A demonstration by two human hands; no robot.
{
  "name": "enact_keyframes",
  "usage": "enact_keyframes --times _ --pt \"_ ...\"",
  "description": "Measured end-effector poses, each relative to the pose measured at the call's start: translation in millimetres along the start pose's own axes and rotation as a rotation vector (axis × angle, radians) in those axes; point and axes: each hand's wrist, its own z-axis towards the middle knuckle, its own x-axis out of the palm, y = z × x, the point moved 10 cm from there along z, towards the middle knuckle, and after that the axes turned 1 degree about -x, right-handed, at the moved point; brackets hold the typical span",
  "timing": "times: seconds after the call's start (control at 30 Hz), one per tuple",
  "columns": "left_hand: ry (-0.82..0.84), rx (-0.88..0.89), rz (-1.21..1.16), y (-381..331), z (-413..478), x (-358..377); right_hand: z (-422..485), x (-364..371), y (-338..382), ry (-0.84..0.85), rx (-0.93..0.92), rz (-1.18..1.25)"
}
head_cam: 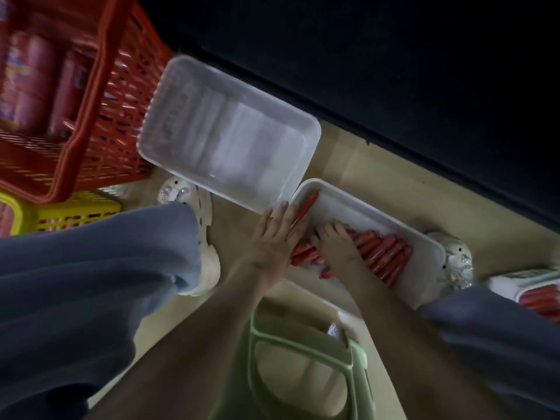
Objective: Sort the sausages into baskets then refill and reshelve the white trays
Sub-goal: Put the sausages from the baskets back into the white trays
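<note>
At the far left, large red packaged sausage rolls (pixel 28 83) are seen inside a red basket (pixel 100 86); printing shows on their wrappers, but it is blurred and no word can be read. A yellow basket (pixel 60 212) is set just below the red one. An empty white tray (pixel 230 131) lies on the floor beside the red basket, its corner touching a second white tray (pixel 424 253) that holds thin red sausages (pixel 385 253).

The left hand (pixel 277 234) is laid flat at the near left corner of the second tray, fingers extended and close together, nothing being gripped; a single sausage (pixel 306 207) lies just beside its fingertips. The right hand (pixel 336 244) is pressed palm-down on the heap of sausages, fingers slightly spread; whether any sausage is pinched beneath it cannot be told. Both forearms are stretched forward and downward between the knees.

At the far right edge, a packet (pixel 536 294) with green and white printing is partly seen, unreadable.
</note>
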Motion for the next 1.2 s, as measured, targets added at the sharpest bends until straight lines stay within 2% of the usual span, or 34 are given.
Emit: enact_keyframes --times 0.07,0.13,0.3,0.4,0.47,0.53,0.57,0.6,0.67,0.77,0.9,1.2 --pt "0.055 0.022 0.048 -7 2 -3 -3 4 -4 0.016 0.006 0.004" --pt "-0.069 0.03 0.037 -9 1 -24 -17 3 -14 0.006 0.049 0.037" --pt "-0.382 -0.075 -0.138 1 -17 -88 -99 -72 -68 -0.601 0.33 0.044" --pt "-0.436 -0.153 -0.33 -2 -30 -130 -158 -120 -93 -0.767 0.468 0.127" --pt "-0.429 -0.311 -0.613 4 -37 -143 -186 -134 -115 -0.773 0.586 0.45" --pt "-0.351 -0.378 -1.051 -1 -49 -164 -219 -145 -126 -0.773 0.681 1.078" --pt "-0.248 -0.354 -1.231 -13 -52 -172 -230 -148 -119 -0.76 0.674 1.434" --pt "-0.169 -0.29 -1.285 -25 -59 -189 -241 -158 -109 -0.789 0.622 1.705" --pt "-0.064 -0.169 -1.318 -43 -75 -218 -265 -183 -92 -0.906 0.452 2.028" --pt "-0.035 0.029 -1.438 -56 -105 -265 -300 -220 -69 -0.97 0.171 2.277" --pt "-0.014 0.085 -1.523 -53 -143 -299 -335 -246 -49 -0.987 -0.002 2.391" --pt "-0.144 0.097 -1.615 -10 -189 -351 -368 -304 -7 -0.893 -0.305 2.336"
